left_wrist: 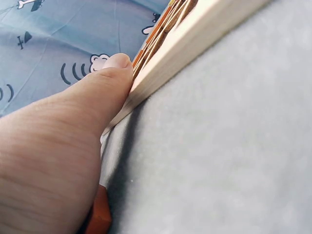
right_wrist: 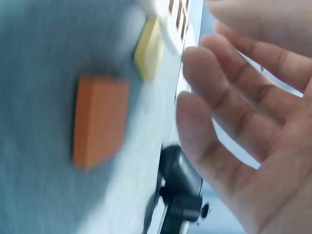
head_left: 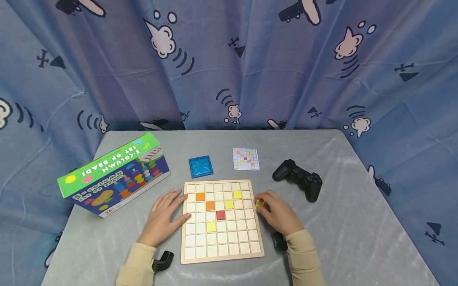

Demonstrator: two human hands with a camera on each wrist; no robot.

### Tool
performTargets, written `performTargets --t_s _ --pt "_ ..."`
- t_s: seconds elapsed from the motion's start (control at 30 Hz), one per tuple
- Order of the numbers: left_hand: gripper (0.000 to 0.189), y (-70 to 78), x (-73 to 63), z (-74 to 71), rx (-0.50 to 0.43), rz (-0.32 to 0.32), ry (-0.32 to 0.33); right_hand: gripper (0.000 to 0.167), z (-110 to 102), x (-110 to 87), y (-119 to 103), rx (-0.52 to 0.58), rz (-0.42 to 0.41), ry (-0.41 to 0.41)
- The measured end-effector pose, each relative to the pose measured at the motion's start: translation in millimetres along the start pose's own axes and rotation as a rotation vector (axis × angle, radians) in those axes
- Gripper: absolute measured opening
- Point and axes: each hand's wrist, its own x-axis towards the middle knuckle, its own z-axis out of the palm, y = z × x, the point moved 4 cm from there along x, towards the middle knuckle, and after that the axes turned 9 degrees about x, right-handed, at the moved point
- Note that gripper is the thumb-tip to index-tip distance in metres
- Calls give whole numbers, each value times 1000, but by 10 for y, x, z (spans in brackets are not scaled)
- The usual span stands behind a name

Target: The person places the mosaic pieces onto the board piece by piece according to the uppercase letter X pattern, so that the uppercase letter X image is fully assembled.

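A wooden grid board (head_left: 222, 260) lies on the table, with orange, yellow and red tiles among its pale squares. My left hand (head_left: 162, 220) rests at the board's left side, its thumb and index fingertip touching the edge. In the left wrist view the thumb (left_wrist: 114, 73) presses the wooden rim (left_wrist: 161, 73). My right hand (head_left: 279, 212) hovers beside the right edge, fingers loosely bent over a yellow tile (head_left: 259, 203). The blurred right wrist view shows this yellow tile (right_wrist: 149, 51) apart from the fingers, with an orange tile (right_wrist: 101, 119) nearby, hidden in the head view.
Behind the board lie a blue square tray (head_left: 201, 167) and a printed pattern card (head_left: 246, 159). A black game controller (head_left: 298, 178) is at the right. One large toy box (head_left: 114, 174) stands at the left. A patterned curtain (head_left: 229, 63) hangs behind the table.
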Motion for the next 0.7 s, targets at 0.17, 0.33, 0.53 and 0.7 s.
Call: performTargets --t_s 0.17,0.33,0.53,0.7 --pt "65 2 0 -3 -1 7 9 33 -82 -31 122 -18 103 -26" --pt "65 8 0 -16 -3 6 4 34 -89 -43 196 -16 135 -50" --pt "65 17 -5 -24 -5 -4 -4 33 -57 -26 212 -27 139 -60" --pt "65 24 -2 -24 -6 -5 -9 31 -9 -9 208 -31 126 -71"
